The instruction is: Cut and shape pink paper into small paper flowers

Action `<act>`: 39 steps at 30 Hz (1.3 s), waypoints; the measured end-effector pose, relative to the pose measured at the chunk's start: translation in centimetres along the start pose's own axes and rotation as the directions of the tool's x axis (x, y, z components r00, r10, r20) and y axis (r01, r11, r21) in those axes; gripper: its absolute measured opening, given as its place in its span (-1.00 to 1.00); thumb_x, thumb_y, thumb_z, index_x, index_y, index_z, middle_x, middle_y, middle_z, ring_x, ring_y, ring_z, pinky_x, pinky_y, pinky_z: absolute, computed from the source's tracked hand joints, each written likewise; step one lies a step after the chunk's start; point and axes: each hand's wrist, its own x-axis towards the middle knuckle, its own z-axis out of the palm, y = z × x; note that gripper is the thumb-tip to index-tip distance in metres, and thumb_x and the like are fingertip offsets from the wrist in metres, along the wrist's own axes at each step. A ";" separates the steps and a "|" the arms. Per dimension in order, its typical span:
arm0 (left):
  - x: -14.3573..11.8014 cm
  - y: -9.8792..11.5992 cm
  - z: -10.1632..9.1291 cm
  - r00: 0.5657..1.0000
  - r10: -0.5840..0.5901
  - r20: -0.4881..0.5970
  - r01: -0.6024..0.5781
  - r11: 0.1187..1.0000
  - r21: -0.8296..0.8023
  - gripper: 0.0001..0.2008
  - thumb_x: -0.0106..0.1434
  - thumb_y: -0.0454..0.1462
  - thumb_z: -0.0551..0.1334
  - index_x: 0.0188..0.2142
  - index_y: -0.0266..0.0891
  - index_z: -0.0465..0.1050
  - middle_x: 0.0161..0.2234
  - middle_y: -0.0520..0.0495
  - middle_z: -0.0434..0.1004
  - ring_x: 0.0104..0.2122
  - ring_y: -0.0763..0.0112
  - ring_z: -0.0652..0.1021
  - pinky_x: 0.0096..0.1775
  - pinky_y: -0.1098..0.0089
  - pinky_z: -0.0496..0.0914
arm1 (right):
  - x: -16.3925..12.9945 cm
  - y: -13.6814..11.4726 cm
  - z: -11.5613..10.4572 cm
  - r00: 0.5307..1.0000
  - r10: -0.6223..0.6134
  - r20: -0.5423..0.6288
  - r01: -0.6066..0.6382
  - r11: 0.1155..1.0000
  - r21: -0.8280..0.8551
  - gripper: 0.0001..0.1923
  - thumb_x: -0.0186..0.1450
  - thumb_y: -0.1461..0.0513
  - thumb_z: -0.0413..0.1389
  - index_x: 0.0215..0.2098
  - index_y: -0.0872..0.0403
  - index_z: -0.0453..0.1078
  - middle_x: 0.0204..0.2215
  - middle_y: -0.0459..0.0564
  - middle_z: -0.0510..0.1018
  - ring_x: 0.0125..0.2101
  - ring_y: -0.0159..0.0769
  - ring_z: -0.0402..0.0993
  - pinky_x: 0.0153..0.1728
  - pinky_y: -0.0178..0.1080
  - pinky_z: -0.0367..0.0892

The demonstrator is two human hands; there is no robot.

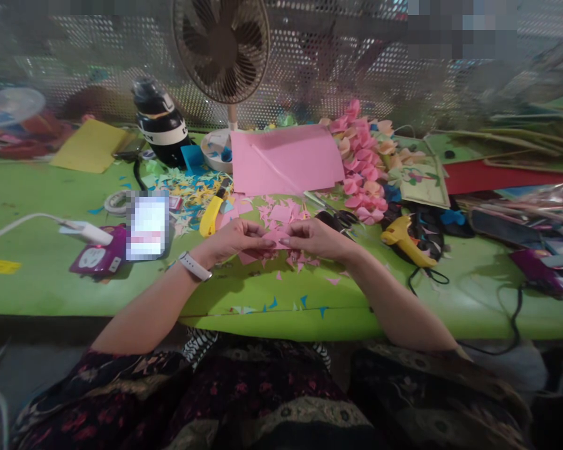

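Between my two hands is a small piece of pink paper [276, 237], pinched at both sides. My left hand [237, 240], with a white band on its wrist, is closed on the left edge. On the other edge, my right hand [315, 240] grips with thumb and fingers. Pink paper scraps [281, 211] lie on the green table just beyond and under the hands. A large pink sheet [286, 159] rests behind them. Scissors [333, 212] lie beyond my right hand, and a yellow cutter [211, 212] is by my left hand.
A yellow glue gun [410, 240] with a black cord lies to the right. Pink paper flowers [361, 162] are heaped behind it. At the left are a phone [147, 226], a purple power strip [96, 256] and a black bottle [162, 125]. A fan [223, 50] stands at the back.
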 end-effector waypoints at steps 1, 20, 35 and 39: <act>0.0 0.0 0.0 1.000 -0.002 -0.002 0.002 1.000 -0.002 -0.81 0.05 -0.24 0.49 -0.38 -0.30 0.60 -0.41 -0.14 0.66 -0.44 0.42 0.64 -0.30 0.40 0.57 | 0.0 0.0 0.0 1.000 0.002 -0.002 -0.002 1.000 -0.005 -0.71 0.29 0.06 0.19 -0.45 0.09 0.40 -0.55 -0.14 0.44 -0.56 -0.47 0.34 -0.57 -0.34 0.24; -0.5 1.4 0.5 0.991 -0.026 -0.132 0.024 0.999 -0.021 -0.78 -0.03 -0.35 0.51 -0.40 -0.34 0.55 -0.46 -0.05 0.65 -0.47 0.49 0.62 -0.26 0.43 0.56 | -0.3 -0.3 -0.1 0.995 0.084 -0.061 -0.081 0.995 0.052 -0.68 0.27 0.03 0.22 -0.46 0.09 0.38 -0.54 -0.13 0.47 -0.53 -0.47 0.41 -0.51 -0.34 0.32; 0.8 3.6 -1.1 0.974 -0.128 -0.189 0.142 0.988 0.064 -0.84 0.02 -0.35 0.49 -0.41 -0.33 0.57 -0.43 -0.08 0.65 -0.44 0.48 0.62 -0.22 0.42 0.54 | -1.6 -1.2 -4.0 0.988 0.017 -0.152 -0.007 0.998 0.069 -0.87 0.15 0.21 0.27 -0.37 0.08 0.45 -0.45 -0.09 0.55 -0.46 -0.40 0.46 -0.35 -0.24 0.42; 4.1 3.8 -2.3 0.968 -0.178 -0.177 0.205 0.968 0.145 -0.88 0.08 -0.36 0.45 -0.36 -0.35 0.59 -0.40 -0.10 0.66 -0.44 0.49 0.61 -0.23 0.42 0.54 | -2.3 -0.9 -5.4 0.923 -0.046 -0.382 0.050 0.999 0.001 -0.86 0.21 0.18 0.23 -0.33 0.07 0.41 -0.45 -0.06 0.53 -0.44 -0.35 0.45 -0.36 -0.21 0.41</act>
